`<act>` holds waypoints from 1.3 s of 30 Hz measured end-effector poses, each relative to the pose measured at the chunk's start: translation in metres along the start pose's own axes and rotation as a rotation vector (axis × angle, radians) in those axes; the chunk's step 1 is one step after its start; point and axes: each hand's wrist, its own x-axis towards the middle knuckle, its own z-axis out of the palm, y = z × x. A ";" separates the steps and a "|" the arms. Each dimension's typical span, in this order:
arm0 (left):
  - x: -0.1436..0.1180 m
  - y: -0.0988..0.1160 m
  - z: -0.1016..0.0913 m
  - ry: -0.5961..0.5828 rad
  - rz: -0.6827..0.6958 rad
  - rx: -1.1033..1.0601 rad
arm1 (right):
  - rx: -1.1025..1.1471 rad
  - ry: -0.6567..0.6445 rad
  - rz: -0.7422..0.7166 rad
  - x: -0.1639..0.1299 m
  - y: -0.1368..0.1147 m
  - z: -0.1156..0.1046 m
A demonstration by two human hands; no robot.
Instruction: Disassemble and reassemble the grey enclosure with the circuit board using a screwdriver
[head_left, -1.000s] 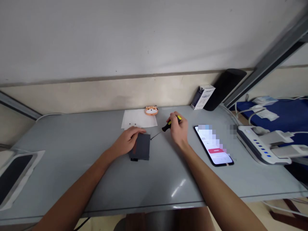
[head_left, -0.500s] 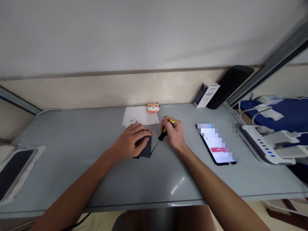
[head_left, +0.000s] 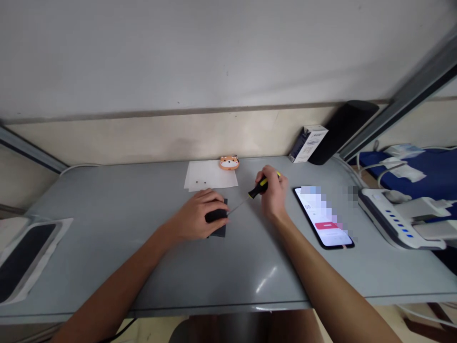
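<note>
Dark flat rectangular device (head_left: 218, 224) lies on the grey table (head_left: 107, 228), near its middle and just in front of the person. Left hand (head_left: 200, 216) rests on top of it, fingers curled over its upper face and pressing it down; most of the casing is covered, with only the right edge and lower corner showing.

Right hand (head_left: 273, 193) is closed around a small screwdriver with a black and yellow handle (head_left: 259, 187). Its thin metal shaft slants down and to the left, the tip reaching the right edge of the device beside the left fingers. Whether the tip actually sits in a fastener is too small to tell.

Behind the device, a white sheet of paper (head_left: 210, 176) lies flat on the table, with two tiny dark specks (head_left: 200, 182) on it, possibly screws. An orange animal-face trinket (head_left: 229, 163) sits at the far right corner of the sheet.

To the right of the right hand, a black smartphone with a lit screen (head_left: 324, 216) lies face up. Further right is a white power strip with blue lights (head_left: 392, 216), plugs attached. Against the wall stand a small white and blue carton (head_left: 307, 143) and a black cylinder (head_left: 341, 128), both leaning. At the far left edge lies a dark panel in a white wrapper (head_left: 24, 255).
</note>
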 end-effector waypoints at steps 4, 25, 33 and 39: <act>0.000 -0.006 0.001 0.045 -0.039 -0.030 | 0.029 0.091 0.085 0.000 0.001 0.003; 0.014 -0.104 -0.043 -0.003 -0.353 0.096 | 0.016 0.235 0.236 0.001 0.013 0.006; -0.014 -0.082 -0.066 0.050 -0.388 0.067 | -0.031 0.228 0.190 0.003 0.009 0.004; -0.019 -0.030 -0.064 -0.294 -0.344 -0.042 | -0.057 0.194 0.162 -0.006 0.001 0.008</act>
